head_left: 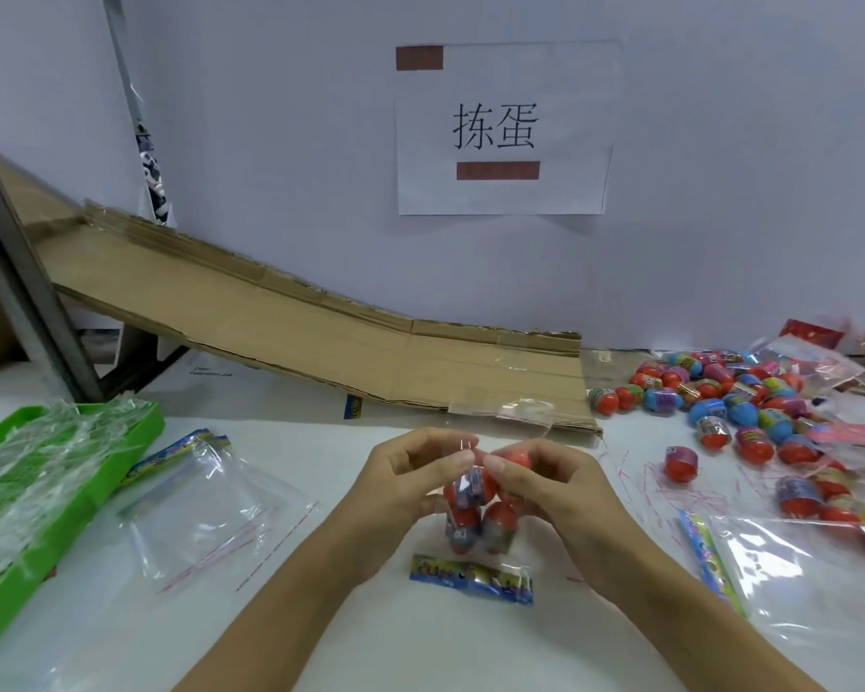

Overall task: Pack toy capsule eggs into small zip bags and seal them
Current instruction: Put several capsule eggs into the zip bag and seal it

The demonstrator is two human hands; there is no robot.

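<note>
Both hands up over white table (435, 641), meeting at mouth of small zip bag (475, 521). Left hand (405, 484) pinching top edge of bag, thumb and forefinger curled on the seal strip. Right hand (545, 484) curled round an orange-red capsule egg (513, 457) at the bag mouth, fingertips almost touching the left's. Bag hanging between the hands with several red eggs already inside, printed header card (472, 577) at its lower end, close to or on the table; contact not clear. Taking the bag as reference: left of it, empty clear zip bags (206, 511) lying flat; further left, green plastic basket (66, 472) stuffed with more clear bags. Right of it, single loose egg (681, 463) on the table, then more flat bags (790, 556); up and right, pile of loose eggs (720, 397), red, blue and mixed colours, with filled packs among them. Behind it, cardboard ramp (320, 332) sloping down from the left toward the table, lower end taped. Above that, paper sign (503, 127) on the wall, two printed characters between two reddish bars.
</note>
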